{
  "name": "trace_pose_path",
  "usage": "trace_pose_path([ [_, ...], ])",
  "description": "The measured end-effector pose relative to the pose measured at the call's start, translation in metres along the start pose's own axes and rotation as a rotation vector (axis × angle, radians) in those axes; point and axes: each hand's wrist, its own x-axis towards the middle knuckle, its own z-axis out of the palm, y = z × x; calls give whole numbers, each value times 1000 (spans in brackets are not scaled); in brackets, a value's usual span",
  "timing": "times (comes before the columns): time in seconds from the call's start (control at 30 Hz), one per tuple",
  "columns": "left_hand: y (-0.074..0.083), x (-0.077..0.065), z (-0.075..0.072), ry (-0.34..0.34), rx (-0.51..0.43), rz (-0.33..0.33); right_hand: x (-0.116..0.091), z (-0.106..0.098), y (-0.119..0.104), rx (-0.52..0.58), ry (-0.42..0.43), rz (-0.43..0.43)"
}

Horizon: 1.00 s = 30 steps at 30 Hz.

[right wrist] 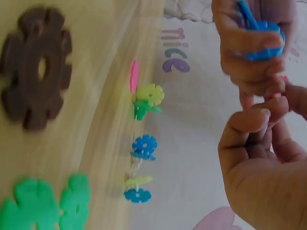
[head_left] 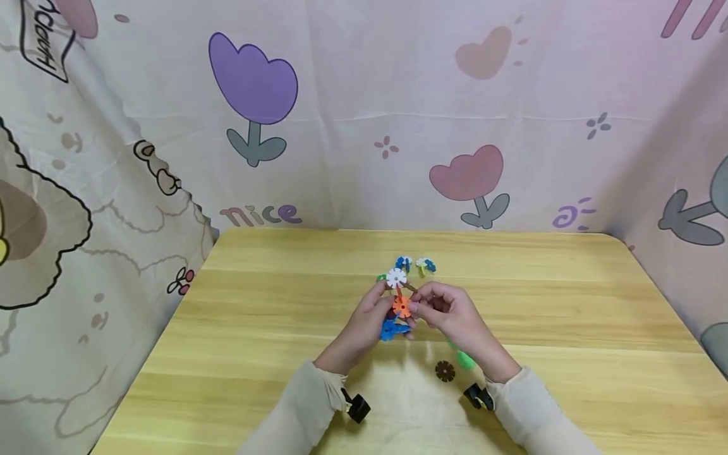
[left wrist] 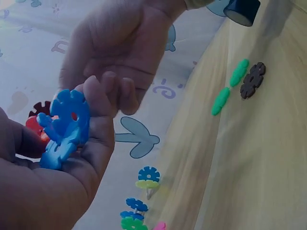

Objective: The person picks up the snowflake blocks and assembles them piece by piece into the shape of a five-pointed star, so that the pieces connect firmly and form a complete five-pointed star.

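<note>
My left hand grips a cluster of joined, notched plastic snowflake discs. A white disc tops the cluster, an orange disc faces up in the middle, and blue discs sit at the near end. In the left wrist view the blue discs lie against the left palm, with red and dark brown pieces behind them. My right hand pinches the cluster at the orange disc's right edge, thumb against it. Fingers hide part of the joint in both wrist views.
On the wooden table, a loose brown disc lies beside green discs near the right wrist. Beyond the hands stand small joined pieces in blue, white and yellow. A pink disc lies near yellow and green ones.
</note>
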Motion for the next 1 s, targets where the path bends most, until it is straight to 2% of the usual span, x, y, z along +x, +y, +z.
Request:
trace_pose_path([
  [0.17, 5, 0, 0, 4, 24, 17, 0, 3, -2, -13, 7, -8],
  [0.3, 12, -3, -7, 1, 46, 3, -1, 1, -3, -28, -32, 23],
  [0.47, 19, -5, -14, -2, 274, 3, -3, -1, -7, -23, -133, 75],
  [0.57, 22, -6, -17, -38, 337, -11, -5, 0, -9, -23, -183, 94],
  [0.73, 24, -7, -25, -102, 336, -33, -6, 5, -10, -33, -199, 105],
  [1.0, 27, -6, -33, -120, 359, -16, -2, 7, -12, -10, -162, 116],
])
